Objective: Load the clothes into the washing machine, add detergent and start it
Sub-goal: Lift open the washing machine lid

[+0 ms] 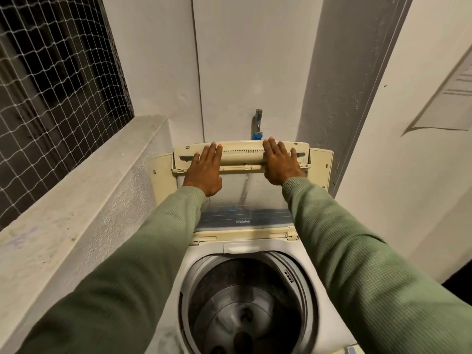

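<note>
Hands: left hand (204, 172) and right hand (279, 164), both flat, fingers straight, pressing the lifted lid (242, 153).
Washing machine drum (245, 302): one, open, below both hands.
Tap (258, 118): one, just past the right hand.

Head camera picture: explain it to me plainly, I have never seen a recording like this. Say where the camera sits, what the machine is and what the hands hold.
The camera is worn on a person's head and looks forward and down, so the two green-sleeved arms are the wearer's own. Below them stands a top-loading washing machine with its round drum open; no clothes show inside. Its cream lid is folded up at the back. The left hand and right hand lie flat against the lid's upper edge, fingers straight; neither grips anything. Behind the lid a tap sticks out of the wall, and a netted window is on the left.
</note>
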### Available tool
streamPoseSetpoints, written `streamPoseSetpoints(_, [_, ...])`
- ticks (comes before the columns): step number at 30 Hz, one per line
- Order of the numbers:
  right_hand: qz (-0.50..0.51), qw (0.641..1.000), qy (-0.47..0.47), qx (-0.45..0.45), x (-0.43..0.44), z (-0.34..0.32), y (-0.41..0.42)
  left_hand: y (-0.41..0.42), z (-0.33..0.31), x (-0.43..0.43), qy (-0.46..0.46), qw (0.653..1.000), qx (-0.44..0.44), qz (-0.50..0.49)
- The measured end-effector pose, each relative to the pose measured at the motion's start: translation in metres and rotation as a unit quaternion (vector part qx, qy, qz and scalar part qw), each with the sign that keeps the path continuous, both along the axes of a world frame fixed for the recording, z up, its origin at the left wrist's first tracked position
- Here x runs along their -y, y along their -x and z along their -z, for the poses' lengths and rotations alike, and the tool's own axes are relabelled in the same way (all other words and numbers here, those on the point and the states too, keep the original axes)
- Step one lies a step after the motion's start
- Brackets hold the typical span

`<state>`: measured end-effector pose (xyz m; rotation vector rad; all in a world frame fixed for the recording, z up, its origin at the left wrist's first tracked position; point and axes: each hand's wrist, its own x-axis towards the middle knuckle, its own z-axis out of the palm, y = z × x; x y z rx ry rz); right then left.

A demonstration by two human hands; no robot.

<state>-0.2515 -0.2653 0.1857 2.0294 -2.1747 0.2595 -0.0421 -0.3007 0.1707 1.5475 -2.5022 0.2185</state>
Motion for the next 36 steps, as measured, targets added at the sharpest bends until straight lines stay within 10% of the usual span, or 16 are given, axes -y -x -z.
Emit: streamPoseSetpoints(36, [-0.029,0.999,-0.024,0.036,-0.108,-0.003,0.016,0.036,0.007,-0.081,-0.045,0.999,-0.004,0.026])
